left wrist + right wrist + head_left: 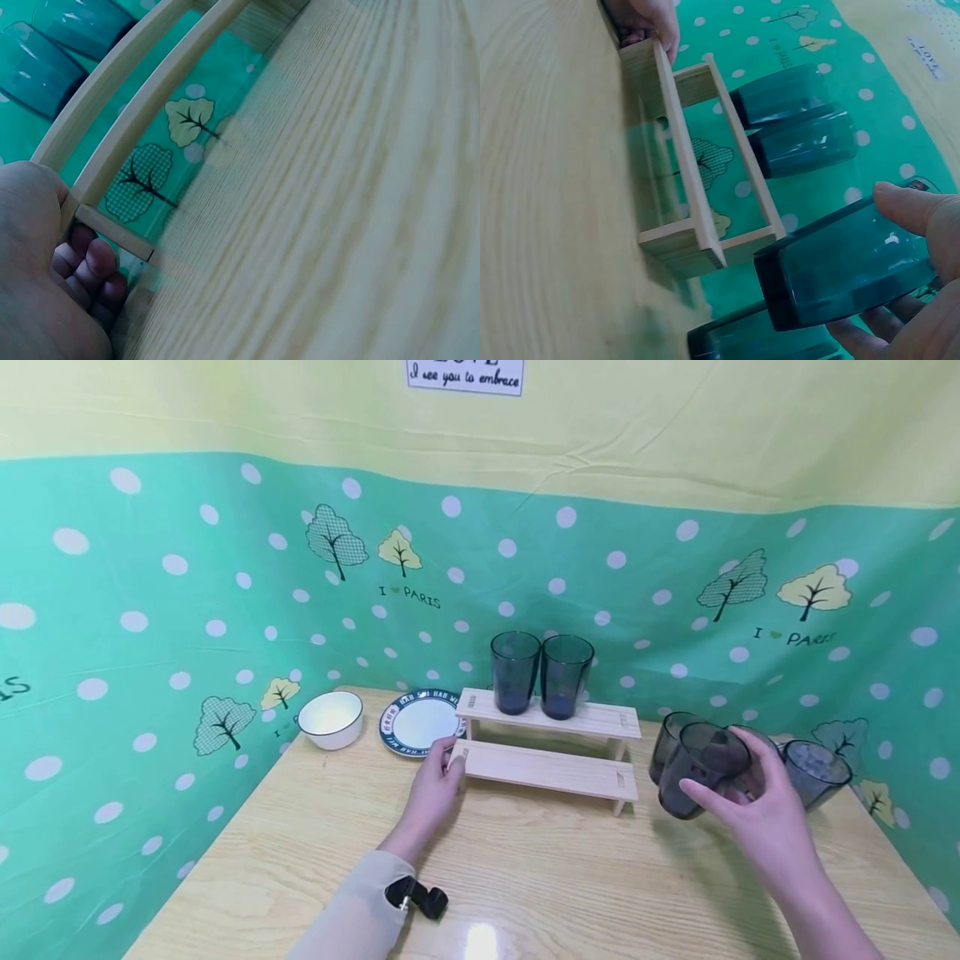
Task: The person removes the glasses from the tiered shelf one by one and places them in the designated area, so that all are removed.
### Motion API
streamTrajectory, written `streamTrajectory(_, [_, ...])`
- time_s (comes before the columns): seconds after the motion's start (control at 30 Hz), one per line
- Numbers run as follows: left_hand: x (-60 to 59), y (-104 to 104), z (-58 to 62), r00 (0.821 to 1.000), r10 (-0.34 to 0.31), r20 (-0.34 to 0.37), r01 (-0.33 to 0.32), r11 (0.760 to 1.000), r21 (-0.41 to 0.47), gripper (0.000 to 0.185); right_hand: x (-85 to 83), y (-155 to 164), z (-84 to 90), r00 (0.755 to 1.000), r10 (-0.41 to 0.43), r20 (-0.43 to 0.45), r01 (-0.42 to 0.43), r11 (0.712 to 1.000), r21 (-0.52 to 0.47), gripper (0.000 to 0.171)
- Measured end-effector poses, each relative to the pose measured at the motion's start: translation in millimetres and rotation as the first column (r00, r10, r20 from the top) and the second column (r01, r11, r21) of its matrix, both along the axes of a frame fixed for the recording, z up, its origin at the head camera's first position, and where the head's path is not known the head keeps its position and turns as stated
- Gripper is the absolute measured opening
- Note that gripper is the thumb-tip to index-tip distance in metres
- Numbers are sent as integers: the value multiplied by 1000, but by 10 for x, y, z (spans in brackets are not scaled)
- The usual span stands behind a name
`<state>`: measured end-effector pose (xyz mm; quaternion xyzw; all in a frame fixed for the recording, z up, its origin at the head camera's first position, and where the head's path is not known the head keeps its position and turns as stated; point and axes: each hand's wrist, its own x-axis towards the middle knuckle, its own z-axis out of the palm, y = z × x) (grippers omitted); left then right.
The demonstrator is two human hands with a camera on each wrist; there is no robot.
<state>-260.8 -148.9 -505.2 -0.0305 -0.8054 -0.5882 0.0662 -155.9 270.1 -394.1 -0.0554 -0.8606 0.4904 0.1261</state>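
A two-step wooden rack (543, 768) stands in the middle of the table. My left hand (433, 789) pinches the left end of its lower step; in the left wrist view the fingertips (101, 259) curl under that end. Two dark tumblers (515, 675) stand side by side on the upper step. To the right of the rack, my right hand (776, 822) holds another dark glass tumbler (684, 781), slightly tilted and raised off the table. Thumb and fingers go round its sides, as the right wrist view shows with the tumbler (847, 262) in front.
More dark tumblers stand at the right, one tumbler (662, 750) behind the held one and another tumbler (821, 777) beyond my right hand. A blue-rimmed plate (420, 725) and a white bowl (332, 722) are left of the rack. A patterned cloth (637, 568) hangs behind the table.
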Motion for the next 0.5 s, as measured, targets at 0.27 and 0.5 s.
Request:
streamTrajectory(0.27, [-13,4,-6,1000,9,-1,-9,1000,-11,51,12,32,-163,998,5,61,-3,999,-37,114])
streamTrajectory(0.5, [-13,9,-2,1000,8,5,-8,1000,-14,51,-26,44,-274,994,12,111,-2,996,-86,120])
